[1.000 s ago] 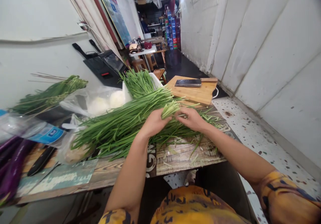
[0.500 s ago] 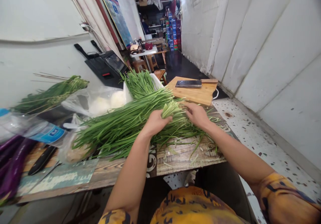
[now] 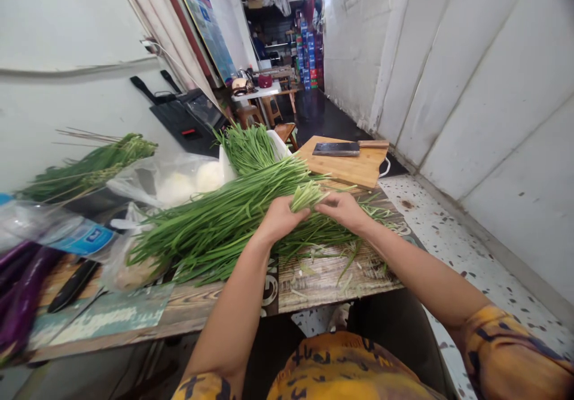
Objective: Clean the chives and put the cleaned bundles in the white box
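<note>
A large heap of long green stalks [image 3: 215, 223] lies across the wooden-patterned table [image 3: 309, 292]. My left hand [image 3: 282, 216] is closed around a small bunch of stalks [image 3: 305, 195], whose pale cut ends point up and right. At those pale ends, my right hand [image 3: 341, 210] has thumb and fingers pinched together; what sits between them is too small to make out. Loose trimmings [image 3: 347, 280] are scattered on the table below my right hand.
Behind the heap, a white container [image 3: 280, 144] holds more greens. A cleaver [image 3: 336, 149] rests on a cutting board [image 3: 345, 170]. At left are bagged white vegetables [image 3: 208, 177], a plastic bottle [image 3: 85, 235], a black-handled knife [image 3: 72, 286] and purple eggplants [image 3: 29, 295].
My right hand has moved left and slightly down to the pale ends of the bunch, and its fingers have closed together. My left hand still holds the bunch in nearly the same place.
</note>
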`<state>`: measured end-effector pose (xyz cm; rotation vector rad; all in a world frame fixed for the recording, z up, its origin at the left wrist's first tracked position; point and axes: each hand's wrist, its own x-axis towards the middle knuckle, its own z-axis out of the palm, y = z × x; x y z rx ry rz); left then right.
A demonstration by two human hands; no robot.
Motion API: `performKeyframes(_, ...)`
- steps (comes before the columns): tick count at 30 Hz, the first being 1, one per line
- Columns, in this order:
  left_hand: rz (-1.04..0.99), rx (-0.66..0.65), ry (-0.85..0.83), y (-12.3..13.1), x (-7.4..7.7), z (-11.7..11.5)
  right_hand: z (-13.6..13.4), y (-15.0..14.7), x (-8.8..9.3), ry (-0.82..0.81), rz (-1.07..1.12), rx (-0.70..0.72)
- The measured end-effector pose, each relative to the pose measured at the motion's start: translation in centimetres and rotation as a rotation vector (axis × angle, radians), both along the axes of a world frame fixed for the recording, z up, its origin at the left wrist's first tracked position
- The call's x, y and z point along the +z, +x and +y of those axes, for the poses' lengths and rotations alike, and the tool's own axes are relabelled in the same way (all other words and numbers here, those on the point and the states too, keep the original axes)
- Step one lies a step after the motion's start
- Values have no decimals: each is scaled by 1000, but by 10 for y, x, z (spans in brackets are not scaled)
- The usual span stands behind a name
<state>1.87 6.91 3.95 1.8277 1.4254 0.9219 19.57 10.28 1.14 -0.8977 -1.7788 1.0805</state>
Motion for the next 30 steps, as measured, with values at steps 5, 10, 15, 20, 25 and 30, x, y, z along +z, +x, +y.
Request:
performKeyframes(5,19,1,52,-1,-1,1,4,3,-1,237,-167,-148)
performKeyframes(10,21,31,16,-3,-4,1,7,10,3,177,-224,-299)
performKeyframes(15,-2,-29,38,0,-5,0,-3,8,11,-147,11,26)
performKeyframes(20,31,-36,35,3,-3,-1,-6,-2,4,220,-182,-102)
performKeyframes(25,103,1,56,3,-2,0,9,14,0,583,-516,-358)
performKeyframes(30,109,26,36,3,-3,0,7,30,9,524,-547,-431)
